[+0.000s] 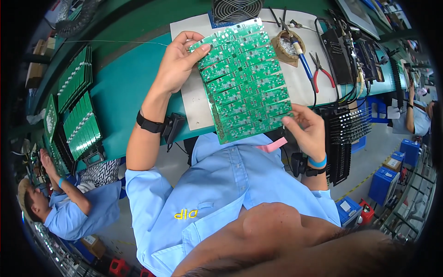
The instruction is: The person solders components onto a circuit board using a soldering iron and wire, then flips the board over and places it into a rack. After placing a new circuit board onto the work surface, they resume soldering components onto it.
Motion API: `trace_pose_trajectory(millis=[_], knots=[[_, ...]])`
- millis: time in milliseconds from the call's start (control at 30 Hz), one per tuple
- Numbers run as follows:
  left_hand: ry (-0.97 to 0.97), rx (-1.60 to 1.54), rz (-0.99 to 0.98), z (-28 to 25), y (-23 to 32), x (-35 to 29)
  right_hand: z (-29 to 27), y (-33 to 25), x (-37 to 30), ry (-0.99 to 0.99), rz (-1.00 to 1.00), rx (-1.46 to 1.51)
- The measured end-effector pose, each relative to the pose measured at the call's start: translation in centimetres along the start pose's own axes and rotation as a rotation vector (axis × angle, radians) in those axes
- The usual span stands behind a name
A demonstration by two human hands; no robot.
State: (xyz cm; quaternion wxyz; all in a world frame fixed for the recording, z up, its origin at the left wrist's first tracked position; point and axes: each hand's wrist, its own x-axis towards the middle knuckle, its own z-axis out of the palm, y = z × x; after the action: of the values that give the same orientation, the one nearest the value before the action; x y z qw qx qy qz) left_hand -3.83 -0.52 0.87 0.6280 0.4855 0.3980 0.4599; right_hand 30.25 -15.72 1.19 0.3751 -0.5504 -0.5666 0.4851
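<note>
A large green circuit board panel (244, 78), covered in rows of small components, is held up in front of my chest, slightly tilted. My left hand (182, 60) pinches its upper left corner, thumb on the front face. At the lower right edge, my right hand (304, 129) grips the panel between thumb and fingers. Behind the panel lies a white sheet (194, 106) on the green bench. Just right of the panel are a soldering iron (304, 64) with a blue handle, leaning on a round tip-cleaner pot (287, 48), and red-handled pliers (323, 74).
Stacked green boards (80, 122) stand in racks at the left of the bench (134, 78). A small fan (237, 10) sits at the back. Cabled equipment (339, 55) and a black rack (344, 134) occupy the right. A co-worker (78, 203) sits at left, another person (417, 111) far right.
</note>
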Motion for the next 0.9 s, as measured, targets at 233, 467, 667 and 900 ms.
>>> trace_pose_trajectory(millis=[233,467,667,900], knots=[[-0.078,0.329,0.304,-1.5,2.5,-2.1,-1.7,-2.8,0.4,0.286,-0.533,-0.200],[0.009,0.565,0.622,-2.3,1.0,-5.2,-0.1,-1.6,1.4,0.300,-0.710,-0.255],[0.076,0.560,0.587,-2.3,0.5,-6.8,0.3,-1.2,1.6,0.279,-0.703,-0.217],[0.094,0.537,0.650,-2.1,0.2,-7.3,0.4,-1.4,1.4,0.282,-0.715,-0.230]])
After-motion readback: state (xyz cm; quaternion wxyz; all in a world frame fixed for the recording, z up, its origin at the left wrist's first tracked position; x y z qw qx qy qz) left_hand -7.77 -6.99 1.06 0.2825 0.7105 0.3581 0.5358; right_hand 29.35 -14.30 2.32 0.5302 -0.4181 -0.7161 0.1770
